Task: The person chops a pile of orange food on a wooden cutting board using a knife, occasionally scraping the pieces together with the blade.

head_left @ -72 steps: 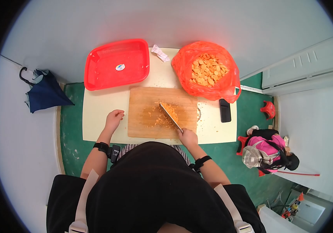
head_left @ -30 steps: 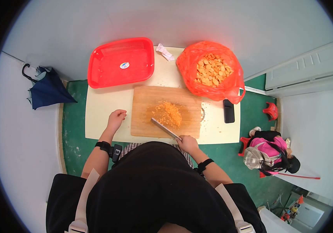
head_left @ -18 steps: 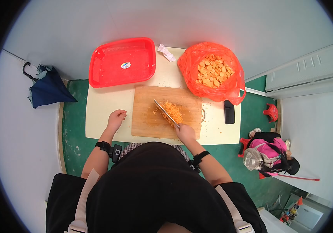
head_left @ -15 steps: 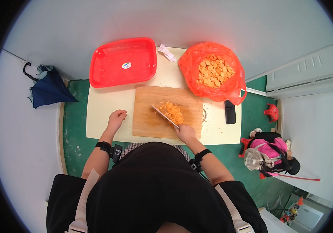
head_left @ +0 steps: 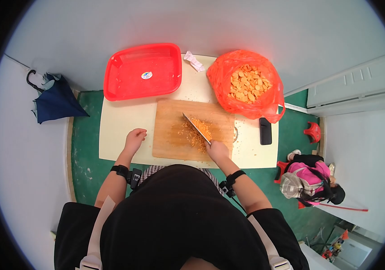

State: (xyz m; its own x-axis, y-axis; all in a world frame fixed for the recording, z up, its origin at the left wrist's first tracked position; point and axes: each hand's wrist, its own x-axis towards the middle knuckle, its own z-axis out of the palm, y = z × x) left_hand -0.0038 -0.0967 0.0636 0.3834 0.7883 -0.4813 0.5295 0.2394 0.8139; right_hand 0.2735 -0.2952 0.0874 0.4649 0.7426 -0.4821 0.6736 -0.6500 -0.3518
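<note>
My right hand [head_left: 218,150] is closed around the handle of a kitchen knife [head_left: 197,128]. The blade slants up and left across finely chopped orange bits [head_left: 203,126] on a wooden cutting board [head_left: 170,148]. Most of the bits lie to the right of the blade, with a thinner scatter on its left. The handle is mostly hidden by my fingers. Just left of the board, my left hand [head_left: 135,140] is over the table, holding nothing, its fingers loosely bent and partly apart.
A red plastic basin [head_left: 143,92] stands at the back left, a crumpled paper [head_left: 194,61] beside it. A red plastic bag [head_left: 221,90] of orange slices is at the back right, near a phone [head_left: 265,131]. To the right, a person in pink [head_left: 307,175] sits low; an umbrella [head_left: 57,103] leans left.
The knife has shifted a little right and its blade stands steeper. The chopped bits are spread more widely, now also left of the blade. My left hand has barely moved.
</note>
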